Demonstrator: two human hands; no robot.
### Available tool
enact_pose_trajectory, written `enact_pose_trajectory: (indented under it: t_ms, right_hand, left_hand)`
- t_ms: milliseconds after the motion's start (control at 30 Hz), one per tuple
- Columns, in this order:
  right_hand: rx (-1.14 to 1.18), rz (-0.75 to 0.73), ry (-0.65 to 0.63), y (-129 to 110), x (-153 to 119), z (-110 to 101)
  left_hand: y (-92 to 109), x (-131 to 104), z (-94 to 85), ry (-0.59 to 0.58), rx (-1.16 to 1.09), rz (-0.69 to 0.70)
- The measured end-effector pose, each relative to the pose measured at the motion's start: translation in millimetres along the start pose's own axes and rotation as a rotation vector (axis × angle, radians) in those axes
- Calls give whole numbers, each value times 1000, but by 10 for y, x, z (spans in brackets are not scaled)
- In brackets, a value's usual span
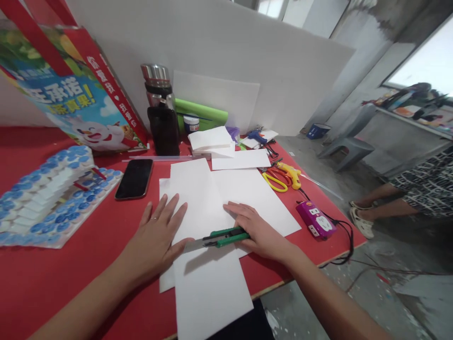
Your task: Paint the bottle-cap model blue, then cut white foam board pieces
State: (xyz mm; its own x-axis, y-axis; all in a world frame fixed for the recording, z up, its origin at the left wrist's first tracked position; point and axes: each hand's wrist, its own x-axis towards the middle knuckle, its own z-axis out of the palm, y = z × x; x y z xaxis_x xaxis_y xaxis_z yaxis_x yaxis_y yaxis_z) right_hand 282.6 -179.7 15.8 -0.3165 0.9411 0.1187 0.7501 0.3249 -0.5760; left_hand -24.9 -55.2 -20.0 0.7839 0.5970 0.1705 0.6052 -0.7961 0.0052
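Note:
Several white sheets overlap on the red table, and the top one reaches past its front edge. My left hand lies flat with fingers spread across the left border of the sheets, a ring on one finger. The green utility knife is in my right hand, held between thumb and fingers, with its blade out and pointing left toward my left thumb. The fingertips of my right hand rest near the paper. The knife casts a shadow on the top sheet.
On the red table are a phone, a blue-and-white model, a bottle, scissors, a yellow glue gun and a purple power socket. A gift bag stands back left. At right, a person's legs show.

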Motion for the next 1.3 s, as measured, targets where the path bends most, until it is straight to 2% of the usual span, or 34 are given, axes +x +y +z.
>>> enact_pose_trajectory:
  t_ms: [400, 800, 1133, 1300]
  right_hand:
    - [6, -45, 36, 38, -29, -8]
    - [35, 27, -17, 5, -24, -59]
    - [72, 59, -20, 29, -35, -81]
    - [46, 24, -27, 26, -24, -89]
  left_hand:
    - [79, 61, -70, -69, -64, -47]
    - [124, 105, -153, -121, -44, -88]
    - [134, 153, -160, -115, -22, -92]
    - [152, 242, -237, -73, -27, -83]
